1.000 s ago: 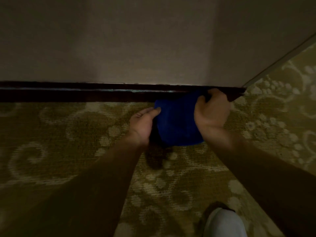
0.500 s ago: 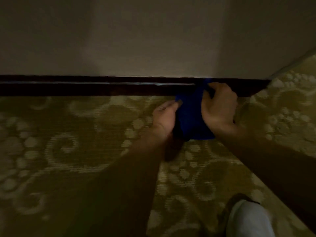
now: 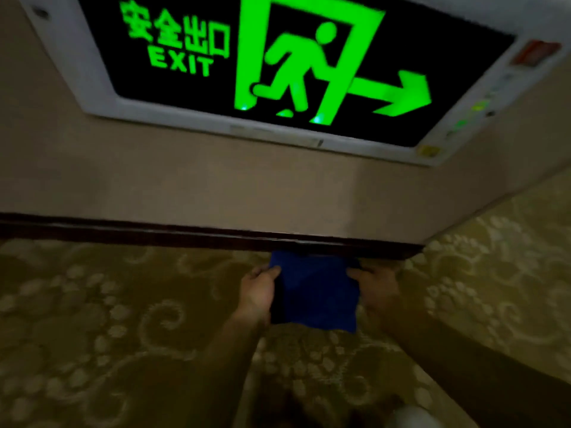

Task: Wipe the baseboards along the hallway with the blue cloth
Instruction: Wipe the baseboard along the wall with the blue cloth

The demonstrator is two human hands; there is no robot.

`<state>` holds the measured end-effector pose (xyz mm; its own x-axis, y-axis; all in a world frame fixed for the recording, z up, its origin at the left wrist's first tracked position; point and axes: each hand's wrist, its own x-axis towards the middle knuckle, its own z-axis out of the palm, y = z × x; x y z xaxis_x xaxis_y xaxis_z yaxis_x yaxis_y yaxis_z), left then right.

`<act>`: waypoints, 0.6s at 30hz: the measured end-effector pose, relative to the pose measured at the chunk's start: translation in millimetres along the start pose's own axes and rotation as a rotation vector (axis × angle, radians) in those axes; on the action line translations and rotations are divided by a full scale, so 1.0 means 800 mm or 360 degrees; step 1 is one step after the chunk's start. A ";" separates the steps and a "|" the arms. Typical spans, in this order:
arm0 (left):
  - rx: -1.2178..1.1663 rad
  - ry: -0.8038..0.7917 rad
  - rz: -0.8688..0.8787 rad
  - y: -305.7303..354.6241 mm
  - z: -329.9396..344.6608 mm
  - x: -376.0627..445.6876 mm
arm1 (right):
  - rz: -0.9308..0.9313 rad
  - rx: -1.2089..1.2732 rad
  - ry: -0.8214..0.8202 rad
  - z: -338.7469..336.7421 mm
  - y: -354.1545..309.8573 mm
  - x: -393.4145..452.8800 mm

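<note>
Blue cloth (image 3: 312,291), now spread wider, gripped by both hands' fingers (image 3: 272,270) below baseboard (image 3: 185,234).

You couldn't see the fingers of your left hand (image 3: 258,291) or right hand (image 3: 375,288) behind the blue cloth (image 3: 315,291), the exit sign (image 3: 278,72) was cut off by the top edge, and its small side labels were too blurred to read.

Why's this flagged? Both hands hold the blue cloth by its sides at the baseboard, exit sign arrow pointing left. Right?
Not quite: the head view shows the exit sign arrow pointing right. The rest holds: left hand and right hand hold the blue cloth by its sides at the baseboard.
</note>
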<state>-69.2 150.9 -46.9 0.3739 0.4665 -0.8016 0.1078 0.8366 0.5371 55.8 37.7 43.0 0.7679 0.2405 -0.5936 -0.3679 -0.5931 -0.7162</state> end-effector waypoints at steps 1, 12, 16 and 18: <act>0.0083 0.0018 -0.0031 0.002 -0.004 -0.001 | 0.0033 -0.0017 0.0016 0.000 0.005 -0.003; -0.0087 0.0019 -0.0014 -0.015 -0.016 0.031 | 0.0118 0.0131 0.0219 0.045 0.050 0.055; 0.0072 -0.0190 0.0043 -0.018 0.004 0.070 | -0.0269 0.0185 0.0576 0.047 0.045 0.090; 0.0213 -0.0185 0.0057 -0.021 0.004 0.085 | -0.0312 0.0173 0.0624 0.058 0.043 0.098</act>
<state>-42.5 167.3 -109.2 0.4828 0.4522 -0.7499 0.2112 0.7709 0.6009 79.1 71.9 -45.0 0.9615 0.0182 -0.2742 -0.2328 -0.4760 -0.8480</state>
